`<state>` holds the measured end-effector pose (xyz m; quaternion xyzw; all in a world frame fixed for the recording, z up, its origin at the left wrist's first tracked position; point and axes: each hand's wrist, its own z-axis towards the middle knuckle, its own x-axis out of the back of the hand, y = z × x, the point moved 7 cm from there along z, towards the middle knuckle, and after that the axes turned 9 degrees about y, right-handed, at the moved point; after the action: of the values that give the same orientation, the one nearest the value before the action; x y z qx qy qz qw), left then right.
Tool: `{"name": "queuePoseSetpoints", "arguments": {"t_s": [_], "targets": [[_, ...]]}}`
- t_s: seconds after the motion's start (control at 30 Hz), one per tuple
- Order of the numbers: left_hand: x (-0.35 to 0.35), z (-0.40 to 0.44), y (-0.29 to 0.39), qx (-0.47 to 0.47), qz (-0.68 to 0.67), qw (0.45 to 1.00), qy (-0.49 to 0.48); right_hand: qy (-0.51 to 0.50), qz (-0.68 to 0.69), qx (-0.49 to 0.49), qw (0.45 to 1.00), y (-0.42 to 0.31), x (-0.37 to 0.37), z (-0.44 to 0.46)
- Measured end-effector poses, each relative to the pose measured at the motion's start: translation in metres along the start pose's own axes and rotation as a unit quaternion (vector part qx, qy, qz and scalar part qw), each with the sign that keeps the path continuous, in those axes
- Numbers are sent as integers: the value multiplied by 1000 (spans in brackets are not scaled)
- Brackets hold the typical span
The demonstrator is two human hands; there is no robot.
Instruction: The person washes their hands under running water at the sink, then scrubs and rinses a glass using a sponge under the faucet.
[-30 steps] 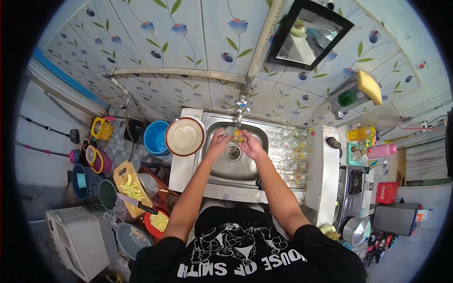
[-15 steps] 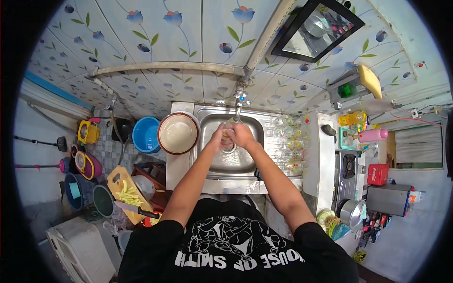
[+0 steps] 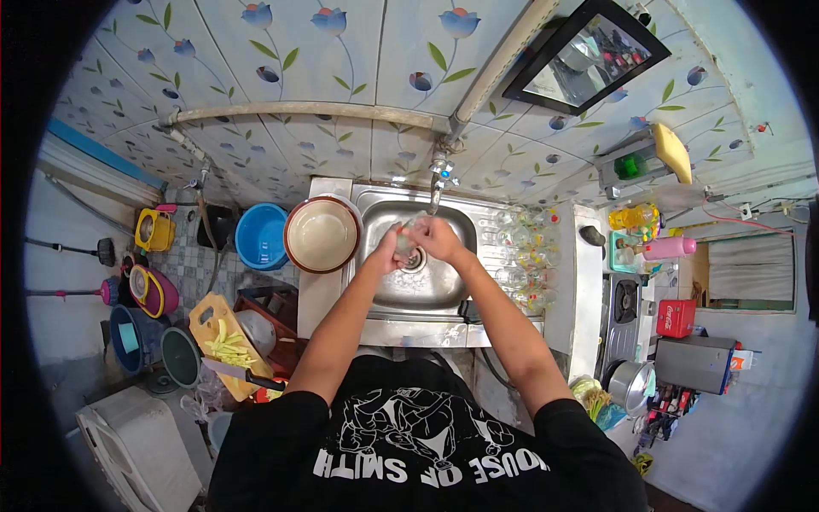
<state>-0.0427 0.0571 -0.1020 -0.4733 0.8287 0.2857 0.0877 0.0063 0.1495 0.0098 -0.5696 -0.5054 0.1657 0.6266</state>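
Over the steel sink (image 3: 384, 293), both of my hands are on a clear drinking glass (image 3: 407, 237). My left hand (image 3: 391, 251) is closed around its left side. My right hand (image 3: 439, 240) is bent over its right upper part with the fingers closed; they partly hide the glass. Just behind my hands, the faucet (image 3: 441, 177) points down into the basin. Several clear glasses (image 3: 514, 279) stand on the ridged drainboard to the right. Stacked bowls (image 3: 322, 235), cream with a brown rim on top, sit at the sink's left edge.
A blue basin (image 3: 262, 237) is left of the bowls. Lower left, a knife (image 3: 227, 370) lies across a cutting board (image 3: 205, 315) with pale cut strips (image 3: 228, 346). A stove (image 3: 625, 311) and a metal pot (image 3: 630, 382) are at the right. A framed mirror (image 3: 587, 58) hangs above.
My hands have drawn slightly toward me from under the faucet, with the glass. My right hand has shifted on the glass, which shows more now. The view has moved a little.
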Motion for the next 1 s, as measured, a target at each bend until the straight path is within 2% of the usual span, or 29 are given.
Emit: {"name": "queuePoseSetpoints", "arguments": {"t_s": [0.03,0.07,0.1,0.13,0.17,0.2,0.23,0.3,0.33,0.47,0.53,0.57,0.63,0.67,0.73,0.77,0.83,0.9,1.0], "targets": [[-9,-6,3,-13,-1,999,-33,-1,0,1,1000,-1,0,3],[-18,-7,-6,21,-35,998,37,28,-80,-23,996,3,3,6],[-15,-5,-7,20,-34,999,37,57,-158,-48,985,6,6,7],[-18,2,-7,0,-60,998,-15,58,-159,-49,984,5,5,8],[-19,7,-10,-18,-88,994,-66,49,-121,40,991,-7,-1,4],[-7,11,-13,-13,-50,998,-25,39,-82,130,987,-14,-6,0],[-2,16,-12,-13,-52,998,-25,37,-82,129,987,-8,-3,6],[0,18,-24,37,-14,998,-51,30,-156,91,983,4,1,10],[-1,17,-26,38,-12,998,-50,64,-131,18,989,11,11,9],[-1,19,-27,10,-19,1000,13,82,-119,-14,989,10,7,5],[6,15,-25,21,38,999,-19,4,-127,147,981,-26,-1,-5],[6,14,-29,24,38,999,-18,3,-125,145,982,-24,0,-5],[-1,2,-26,49,48,998,-6,-27,-187,19,982,-1,2,4],[-4,12,-25,32,11,999,2,-25,-186,20,982,0,-1,4],[-5,8,-17,-8,20,1000,12,77,-185,-13,980,-2,7,0],[-3,5,-15,-43,26,998,23,76,-184,-15,980,-2,7,0],[1,2,-15,-7,40,999,7,31,-124,88,988,-16,3,1],[-7,-6,-19,28,55,998,-11,36,-122,58,990,-8,6,3],[-13,-8,-11,-9,2,1000,10,73,-93,21,993,-4,4,-1]]}}
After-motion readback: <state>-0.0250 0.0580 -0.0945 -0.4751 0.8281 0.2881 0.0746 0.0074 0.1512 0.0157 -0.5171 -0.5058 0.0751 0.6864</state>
